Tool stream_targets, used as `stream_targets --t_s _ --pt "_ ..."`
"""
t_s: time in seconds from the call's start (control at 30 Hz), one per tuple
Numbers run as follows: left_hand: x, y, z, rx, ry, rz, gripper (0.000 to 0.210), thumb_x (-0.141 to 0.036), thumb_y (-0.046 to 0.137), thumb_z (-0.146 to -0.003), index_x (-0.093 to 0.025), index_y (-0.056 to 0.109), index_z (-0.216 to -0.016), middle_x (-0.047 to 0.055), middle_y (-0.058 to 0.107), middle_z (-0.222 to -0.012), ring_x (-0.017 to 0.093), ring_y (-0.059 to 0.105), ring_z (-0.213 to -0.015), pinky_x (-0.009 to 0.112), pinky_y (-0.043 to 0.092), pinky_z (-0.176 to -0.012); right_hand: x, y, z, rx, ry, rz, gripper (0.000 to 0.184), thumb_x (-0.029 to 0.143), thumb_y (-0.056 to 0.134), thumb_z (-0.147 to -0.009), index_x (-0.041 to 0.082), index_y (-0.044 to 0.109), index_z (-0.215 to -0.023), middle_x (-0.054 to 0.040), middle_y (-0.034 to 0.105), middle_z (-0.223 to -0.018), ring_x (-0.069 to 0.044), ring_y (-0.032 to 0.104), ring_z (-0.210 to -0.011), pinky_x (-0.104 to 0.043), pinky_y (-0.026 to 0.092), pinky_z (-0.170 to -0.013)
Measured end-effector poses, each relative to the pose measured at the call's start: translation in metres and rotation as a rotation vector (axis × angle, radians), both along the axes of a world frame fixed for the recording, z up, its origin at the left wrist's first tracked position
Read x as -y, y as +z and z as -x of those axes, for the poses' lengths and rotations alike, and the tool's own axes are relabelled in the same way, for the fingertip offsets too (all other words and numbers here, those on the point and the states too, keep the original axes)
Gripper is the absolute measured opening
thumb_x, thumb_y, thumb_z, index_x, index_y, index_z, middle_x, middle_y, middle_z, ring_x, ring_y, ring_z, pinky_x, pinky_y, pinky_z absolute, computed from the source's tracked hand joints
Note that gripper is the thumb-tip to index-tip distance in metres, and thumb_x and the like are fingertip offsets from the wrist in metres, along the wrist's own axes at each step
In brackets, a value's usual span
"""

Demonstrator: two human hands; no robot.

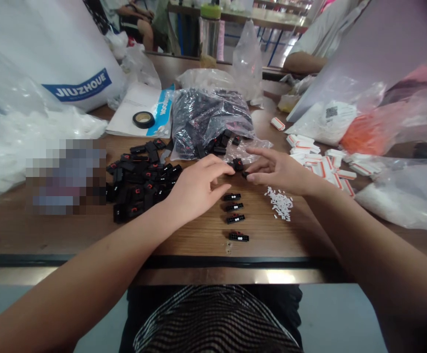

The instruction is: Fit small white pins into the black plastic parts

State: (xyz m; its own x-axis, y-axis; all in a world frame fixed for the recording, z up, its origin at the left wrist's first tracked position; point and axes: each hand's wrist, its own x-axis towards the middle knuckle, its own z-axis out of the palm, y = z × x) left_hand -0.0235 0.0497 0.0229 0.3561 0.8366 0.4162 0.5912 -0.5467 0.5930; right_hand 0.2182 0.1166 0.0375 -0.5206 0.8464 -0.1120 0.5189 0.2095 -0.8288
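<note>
My left hand [200, 189] reaches in over the table with thumb and fingers apart, its fingertips beside a black plastic connector [237, 164] with a red clip. From the other side, my right hand [272, 169] has its thumb and a finger closed at the end of a small black connector [245, 174]; the index finger is stretched out. Below the hands, several black connectors [235, 218] lie in a column, each with white dots on its face. Small white plastic pegs [280, 203] are heaped under my right wrist.
Loose black connectors [143, 179] are piled at left, before a clear bag [213, 115] of more. Black tape [143, 119] lies on a booklet [125, 105]. White-and-orange pieces [322, 164] and plastic bags [408, 196] fill the right. A bottle [209, 37] stands behind.
</note>
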Motion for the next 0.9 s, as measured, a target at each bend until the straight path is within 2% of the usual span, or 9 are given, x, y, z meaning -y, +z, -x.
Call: stream_targets --t_s 0.1,0.2,0.37,0.47,0.6,0.7,0.8,0.9 --pt "0.000 -0.003 -0.006 0.019 -0.070 -0.065 0.028 -0.016 0.067 -0.087 -0.022 0.064 -0.115 0.006 0.064 -0.120 0.015 0.064 -0.089 0.030 0.053 -0.078 0.009 0.017 0.015 0.062 0.107 0.029 0.087 0.040 0.075 -0.075 0.016 0.039 -0.150 -0.0090 0.075 -0.102 -0.023 0.071 -0.090 -0.038 0.057 -0.082" --pt "-0.001 -0.006 -0.010 -0.024 -0.095 -0.132 0.017 -0.016 0.066 -0.088 -0.019 0.066 -0.105 0.005 0.068 -0.108 0.018 0.062 -0.098 0.033 0.051 -0.086 0.015 0.029 0.032 0.159 0.152 -0.053 0.080 0.035 0.073 -0.075 0.015 0.045 -0.147 -0.0040 0.075 -0.087 -0.021 0.069 -0.077 -0.034 0.055 -0.070" --pt "-0.002 -0.006 -0.011 -0.118 -0.037 -0.158 0.008 -0.016 0.065 -0.087 -0.018 0.068 -0.095 0.004 0.070 -0.096 0.021 0.060 -0.092 0.035 0.049 -0.083 0.016 0.028 0.047 0.229 0.136 -0.117 0.061 0.031 0.070 -0.075 0.019 0.059 -0.134 -0.0005 0.074 -0.080 -0.018 0.065 -0.069 -0.030 0.049 -0.061" --pt "-0.002 -0.007 -0.011 -0.117 -0.018 -0.100 0.009 -0.014 0.063 -0.087 -0.018 0.068 -0.093 0.004 0.070 -0.094 0.019 0.062 -0.088 0.034 0.049 -0.081 0.015 0.027 0.047 0.246 0.128 -0.111 0.048 0.037 0.070 -0.076 0.019 0.067 -0.121 0.0001 0.072 -0.073 -0.017 0.063 -0.066 -0.029 0.045 -0.057" --pt "-0.003 -0.013 -0.010 -0.049 0.063 0.070 0.011 -0.018 0.065 -0.085 -0.020 0.069 -0.095 0.001 0.071 -0.087 0.015 0.062 -0.073 0.029 0.048 -0.071 0.011 0.028 0.017 0.265 -0.008 -0.255 0.033 0.044 0.066 -0.080 0.021 0.075 -0.101 -0.0023 0.075 -0.078 -0.018 0.066 -0.071 -0.031 0.048 -0.063" --pt "-0.004 -0.016 -0.009 -0.067 0.113 0.189 0.011 -0.022 0.068 -0.083 -0.020 0.069 -0.094 0.000 0.071 -0.079 0.014 0.061 -0.066 0.028 0.046 -0.066 0.005 0.024 -0.028 0.510 -0.106 -0.345 0.021 0.036 0.061 -0.080 0.022 0.075 -0.074 -0.0019 0.074 -0.073 -0.018 0.064 -0.069 -0.033 0.046 -0.065" --pt "-0.005 -0.016 -0.009 -0.144 0.117 0.233 0.009 -0.025 0.067 -0.083 -0.020 0.069 -0.091 0.000 0.071 -0.078 0.014 0.060 -0.065 0.029 0.044 -0.064 0.003 0.012 -0.068 0.608 -0.072 -0.214 0.020 0.035 0.064 -0.077 0.021 0.077 -0.074 -0.0022 0.074 -0.070 -0.018 0.065 -0.066 -0.032 0.046 -0.062" --pt "-0.006 -0.016 -0.009 -0.227 0.114 0.200 0.009 -0.023 0.065 -0.085 -0.019 0.069 -0.092 0.002 0.070 -0.082 0.016 0.061 -0.068 0.031 0.044 -0.067 0.005 -0.002 -0.087 0.570 -0.086 -0.137 0.020 0.036 0.064 -0.077 0.023 0.079 -0.077 -0.0019 0.076 -0.075 -0.019 0.068 -0.070 -0.031 0.049 -0.063"
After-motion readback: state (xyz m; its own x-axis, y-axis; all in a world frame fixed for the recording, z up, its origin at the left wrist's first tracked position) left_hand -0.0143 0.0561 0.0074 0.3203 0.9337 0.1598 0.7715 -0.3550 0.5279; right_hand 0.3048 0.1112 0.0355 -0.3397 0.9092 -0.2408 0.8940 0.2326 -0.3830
